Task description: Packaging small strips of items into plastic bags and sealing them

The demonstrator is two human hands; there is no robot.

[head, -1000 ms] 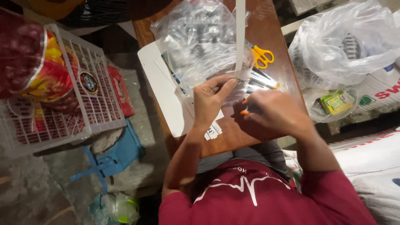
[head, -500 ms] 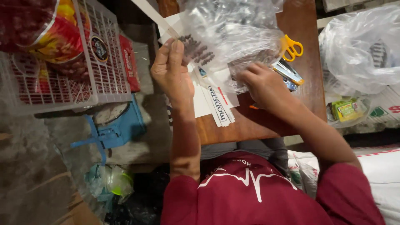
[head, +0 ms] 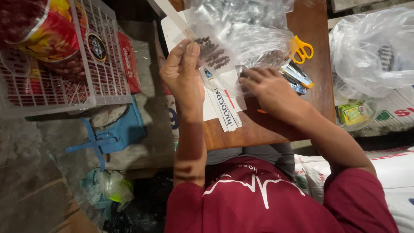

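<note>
A: Clear plastic up top: the left hand (head: pixel 183 77) is holding a small clear packet of dark peppercorns (head: pixel 212 52) above the far left part of the wooden counter (head: pixel 254 129), its grip clamped on the packet's edge, thumb against fingers.

B: And the right hand (head: pixel 269 90) is lying on the counter, fingers spread apart and pressing down on a clear plastic bag (head: pixel 246 30). I cannot tell whether anything is pinched beneath them.

A: Just beside that hand, a stapler (head: pixel 297 77) is lying next to yellow-handled scissors (head: pixel 300 48).

B: White printed label strips (head: pixel 226 110) are sitting between the two wrists.

A: Off the counter to the left, a white wire basket (head: pixel 103 69) is holding red packages, with a blue stool (head: pixel 112 133) below it.
</note>
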